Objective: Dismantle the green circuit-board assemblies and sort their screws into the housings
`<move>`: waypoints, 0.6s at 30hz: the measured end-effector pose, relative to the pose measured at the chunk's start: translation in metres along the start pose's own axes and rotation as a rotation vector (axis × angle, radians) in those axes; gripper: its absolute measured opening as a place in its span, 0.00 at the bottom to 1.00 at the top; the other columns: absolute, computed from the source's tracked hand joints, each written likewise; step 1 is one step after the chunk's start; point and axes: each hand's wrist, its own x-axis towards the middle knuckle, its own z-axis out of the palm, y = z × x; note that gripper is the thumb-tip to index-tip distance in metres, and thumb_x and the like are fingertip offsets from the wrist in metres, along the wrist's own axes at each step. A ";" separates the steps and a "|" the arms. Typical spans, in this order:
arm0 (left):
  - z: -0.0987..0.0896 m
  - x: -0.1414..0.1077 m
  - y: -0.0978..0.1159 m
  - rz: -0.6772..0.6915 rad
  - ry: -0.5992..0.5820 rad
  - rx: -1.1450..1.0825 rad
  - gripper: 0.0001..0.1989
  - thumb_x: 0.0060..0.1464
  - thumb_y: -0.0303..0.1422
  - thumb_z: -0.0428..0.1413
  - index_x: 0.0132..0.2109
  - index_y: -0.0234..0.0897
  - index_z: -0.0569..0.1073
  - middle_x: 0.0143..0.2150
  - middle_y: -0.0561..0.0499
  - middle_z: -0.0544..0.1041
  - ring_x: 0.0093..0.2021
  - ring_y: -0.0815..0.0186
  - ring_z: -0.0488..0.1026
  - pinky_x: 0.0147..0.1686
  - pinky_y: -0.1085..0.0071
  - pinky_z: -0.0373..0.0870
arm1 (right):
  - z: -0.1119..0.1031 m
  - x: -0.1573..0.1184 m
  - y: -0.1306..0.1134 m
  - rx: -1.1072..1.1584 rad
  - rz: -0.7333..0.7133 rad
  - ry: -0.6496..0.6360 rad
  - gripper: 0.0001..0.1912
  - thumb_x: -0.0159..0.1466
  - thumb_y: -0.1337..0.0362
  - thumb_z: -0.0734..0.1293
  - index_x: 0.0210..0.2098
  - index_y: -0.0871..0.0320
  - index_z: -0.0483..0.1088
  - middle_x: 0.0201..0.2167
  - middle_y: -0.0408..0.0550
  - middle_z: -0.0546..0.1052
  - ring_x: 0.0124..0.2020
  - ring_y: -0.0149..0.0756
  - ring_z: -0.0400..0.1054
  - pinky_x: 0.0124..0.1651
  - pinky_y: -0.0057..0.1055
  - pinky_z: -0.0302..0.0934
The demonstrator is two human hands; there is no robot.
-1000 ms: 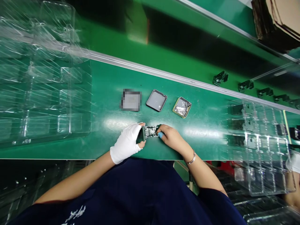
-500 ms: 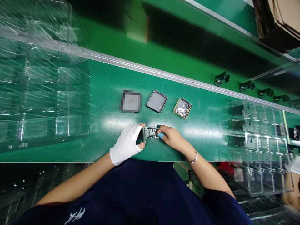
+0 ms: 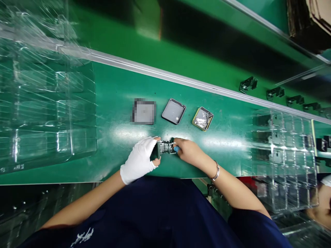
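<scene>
My left hand (image 3: 139,160), in a white glove with bare fingertips, grips the left end of a small dark and silver metal assembly (image 3: 165,147) between thumb and fingers. At its right end my right hand (image 3: 187,150), with a blue wrap on one finger, has its fingers pinched together on the part. What exactly those fingertips hold is too small to tell. Beyond the hands on the green table (image 3: 116,93) lie a blurred grey piece (image 3: 144,112), a shallow grey tray-like cover (image 3: 173,111) and a yellow-edged case with shiny contents (image 3: 203,119).
Clear plastic trays (image 3: 46,103) are stacked at the left. Another clear compartment tray (image 3: 291,165) holds parts at the right. Several dark brackets (image 3: 248,84) line the back behind a metal rail (image 3: 155,72). A person's arm (image 3: 320,206) shows at the far right.
The view has shifted slightly, moving the left trays leftward in the picture. Both hands keep nearly the same hold on the metal assembly.
</scene>
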 end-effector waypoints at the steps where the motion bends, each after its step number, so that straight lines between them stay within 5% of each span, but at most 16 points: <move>1: 0.000 0.000 0.000 -0.001 0.004 0.002 0.29 0.47 0.31 0.55 0.57 0.32 0.63 0.51 0.38 0.73 0.53 0.49 0.71 0.53 0.54 0.69 | 0.001 -0.001 0.002 0.008 -0.006 0.015 0.15 0.56 0.76 0.59 0.41 0.57 0.67 0.38 0.49 0.77 0.36 0.38 0.69 0.34 0.28 0.53; 6: 0.002 0.000 0.001 -0.004 0.007 0.014 0.29 0.46 0.31 0.55 0.57 0.32 0.63 0.51 0.38 0.73 0.53 0.49 0.71 0.53 0.54 0.69 | 0.005 -0.005 0.006 0.091 -0.075 0.018 0.15 0.56 0.76 0.59 0.41 0.57 0.67 0.40 0.46 0.77 0.40 0.35 0.70 0.40 0.26 0.57; 13: 0.003 0.000 -0.002 -0.042 0.057 -0.058 0.27 0.46 0.30 0.55 0.56 0.34 0.64 0.52 0.39 0.73 0.53 0.50 0.71 0.53 0.53 0.70 | 0.003 -0.005 -0.004 -0.010 0.012 0.052 0.16 0.57 0.76 0.59 0.42 0.57 0.70 0.39 0.50 0.77 0.38 0.37 0.70 0.38 0.28 0.59; 18: 0.004 -0.004 0.003 -0.027 0.109 -0.217 0.24 0.51 0.30 0.54 0.56 0.37 0.61 0.58 0.41 0.70 0.57 0.54 0.69 0.56 0.56 0.70 | 0.010 -0.017 0.020 0.361 -0.187 0.454 0.10 0.64 0.67 0.62 0.43 0.57 0.71 0.47 0.52 0.74 0.51 0.39 0.66 0.55 0.39 0.58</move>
